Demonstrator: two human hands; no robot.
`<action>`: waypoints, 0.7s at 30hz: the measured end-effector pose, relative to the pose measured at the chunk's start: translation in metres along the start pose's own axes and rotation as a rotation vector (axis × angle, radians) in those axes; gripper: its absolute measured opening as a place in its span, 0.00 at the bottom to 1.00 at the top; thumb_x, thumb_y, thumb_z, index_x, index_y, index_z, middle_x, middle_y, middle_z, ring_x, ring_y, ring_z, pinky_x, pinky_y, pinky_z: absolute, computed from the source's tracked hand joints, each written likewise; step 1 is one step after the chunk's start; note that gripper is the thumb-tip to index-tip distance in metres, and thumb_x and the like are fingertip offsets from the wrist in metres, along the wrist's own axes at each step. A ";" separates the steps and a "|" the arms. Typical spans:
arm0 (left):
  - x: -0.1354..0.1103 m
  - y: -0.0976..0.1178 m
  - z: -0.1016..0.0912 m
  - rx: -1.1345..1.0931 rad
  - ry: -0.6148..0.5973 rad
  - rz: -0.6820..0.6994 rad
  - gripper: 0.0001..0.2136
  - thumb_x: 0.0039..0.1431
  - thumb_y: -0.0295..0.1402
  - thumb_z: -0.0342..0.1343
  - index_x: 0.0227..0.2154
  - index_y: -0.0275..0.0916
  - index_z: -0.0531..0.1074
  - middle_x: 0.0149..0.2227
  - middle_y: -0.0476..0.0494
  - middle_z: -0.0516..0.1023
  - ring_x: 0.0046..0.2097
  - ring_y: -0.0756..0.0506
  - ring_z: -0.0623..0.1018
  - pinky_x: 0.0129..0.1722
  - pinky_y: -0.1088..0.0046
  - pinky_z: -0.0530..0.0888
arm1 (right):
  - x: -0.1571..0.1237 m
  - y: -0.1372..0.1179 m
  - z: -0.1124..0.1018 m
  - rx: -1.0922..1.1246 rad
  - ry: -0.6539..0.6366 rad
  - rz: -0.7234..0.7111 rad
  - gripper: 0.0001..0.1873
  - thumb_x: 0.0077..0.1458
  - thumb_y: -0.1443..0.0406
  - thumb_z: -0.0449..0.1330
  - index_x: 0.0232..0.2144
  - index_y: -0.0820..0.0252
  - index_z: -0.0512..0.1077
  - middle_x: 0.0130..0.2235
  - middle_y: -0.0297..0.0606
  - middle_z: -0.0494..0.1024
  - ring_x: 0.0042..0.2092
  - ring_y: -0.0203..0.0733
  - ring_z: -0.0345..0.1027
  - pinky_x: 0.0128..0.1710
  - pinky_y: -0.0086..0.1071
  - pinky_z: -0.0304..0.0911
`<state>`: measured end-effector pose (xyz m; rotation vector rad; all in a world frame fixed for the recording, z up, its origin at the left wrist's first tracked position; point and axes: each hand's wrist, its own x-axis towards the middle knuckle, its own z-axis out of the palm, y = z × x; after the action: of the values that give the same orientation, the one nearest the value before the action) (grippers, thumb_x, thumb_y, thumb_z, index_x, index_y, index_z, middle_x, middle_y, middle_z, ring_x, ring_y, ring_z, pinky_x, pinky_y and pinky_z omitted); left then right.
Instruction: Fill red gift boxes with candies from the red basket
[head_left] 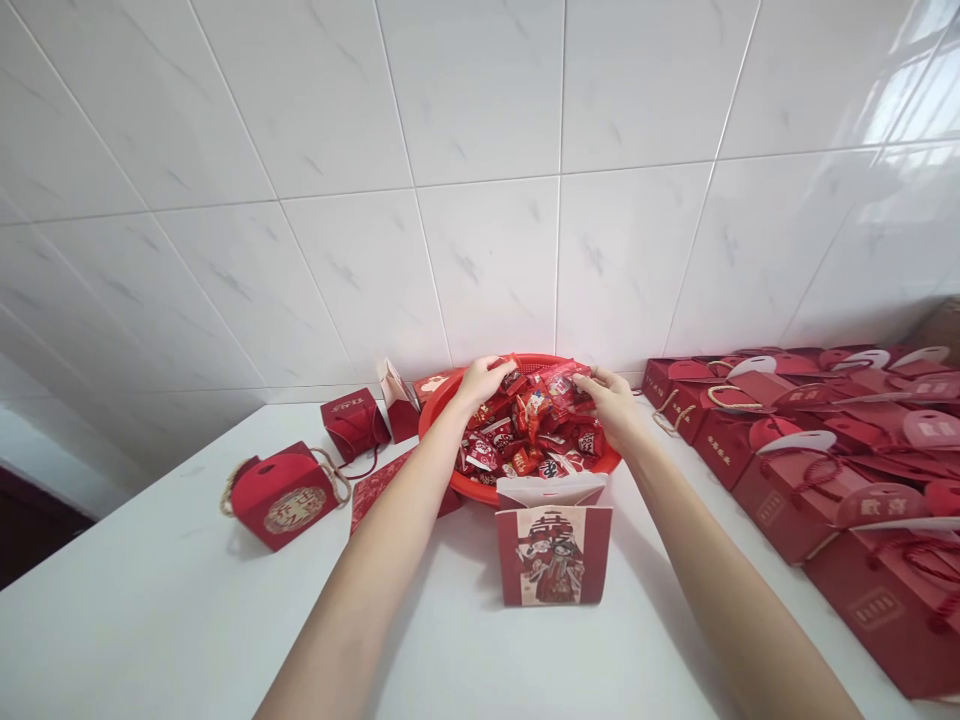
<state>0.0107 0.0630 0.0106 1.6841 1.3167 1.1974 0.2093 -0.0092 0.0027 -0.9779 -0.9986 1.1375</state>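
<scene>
A red plastic basket [450,478] full of wrapped candies [517,440] stands against the wall. Over its back left part reaches my left hand [486,380], fingers pinched at the candies; what they hold, if anything, is too small to make out. My right hand [609,402] is at the basket's right side, thumb and fingers closed on a shiny red candy packet [562,385]. In front of the basket, between my forearms, an upright red gift box [553,560] with a printed couple has its top flaps raised. Its inside is hidden from view.
Rows of closed red gift boxes [795,490] fill the right side. To the left stand a red box with rope handles [289,500], a smaller dark red box [356,425] and an open-topped box [397,405]. A flat red piece [375,485] lies partly under my left forearm.
</scene>
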 end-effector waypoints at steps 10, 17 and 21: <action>0.003 0.004 0.000 -0.117 -0.021 -0.054 0.09 0.52 0.38 0.53 0.26 0.39 0.74 0.34 0.45 0.82 0.38 0.43 0.79 0.42 0.68 0.72 | 0.002 0.002 -0.001 -0.006 0.003 0.007 0.12 0.39 0.59 0.69 0.27 0.58 0.74 0.30 0.34 0.76 0.30 0.37 0.68 0.24 0.29 0.69; 0.003 0.003 0.002 -0.195 -0.018 -0.087 0.11 0.44 0.25 0.58 0.33 0.36 0.75 0.30 0.47 0.79 0.33 0.46 0.80 0.41 0.69 0.74 | 0.001 0.000 0.001 0.003 0.016 0.016 0.10 0.40 0.60 0.68 0.27 0.58 0.74 0.29 0.34 0.76 0.29 0.37 0.68 0.24 0.30 0.69; 0.004 0.000 0.000 -0.166 0.028 -0.050 0.14 0.38 0.26 0.65 0.34 0.34 0.77 0.32 0.44 0.80 0.35 0.46 0.79 0.43 0.66 0.73 | -0.002 -0.003 0.002 -0.002 0.019 0.024 0.10 0.40 0.60 0.68 0.26 0.58 0.74 0.30 0.35 0.77 0.30 0.38 0.68 0.23 0.29 0.68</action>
<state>0.0106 0.0674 0.0114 1.5139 1.2329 1.2690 0.2078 -0.0110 0.0056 -1.0026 -0.9750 1.1448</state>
